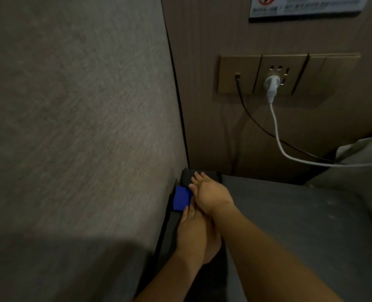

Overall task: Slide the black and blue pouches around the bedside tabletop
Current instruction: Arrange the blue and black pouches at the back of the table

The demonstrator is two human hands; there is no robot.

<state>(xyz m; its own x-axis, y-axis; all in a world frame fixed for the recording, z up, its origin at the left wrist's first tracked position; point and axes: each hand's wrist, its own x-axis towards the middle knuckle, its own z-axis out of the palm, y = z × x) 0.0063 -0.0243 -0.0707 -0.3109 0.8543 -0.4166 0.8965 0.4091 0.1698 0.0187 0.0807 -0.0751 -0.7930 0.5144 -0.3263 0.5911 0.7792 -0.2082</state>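
Observation:
A small blue pouch [181, 199] lies on a narrow dark tabletop [169, 225] that runs along the grey padded wall. Behind it, in the corner, sits a black pouch [188, 176]. My right hand [209, 192] reaches over both: its straight fingertips press on the black pouch and its thumb touches the blue pouch's right edge. My left hand [191, 232] lies flat just below the blue pouch, fingertips at its near edge, partly under my right wrist.
A grey padded wall [71, 127] borders the tabletop on the left. A wooden panel behind carries a socket plate [287, 74] with a white plug [272, 83]; black and white cables trail right. A grey bed surface [300, 225] lies to the right, white bedding [364, 153] beyond.

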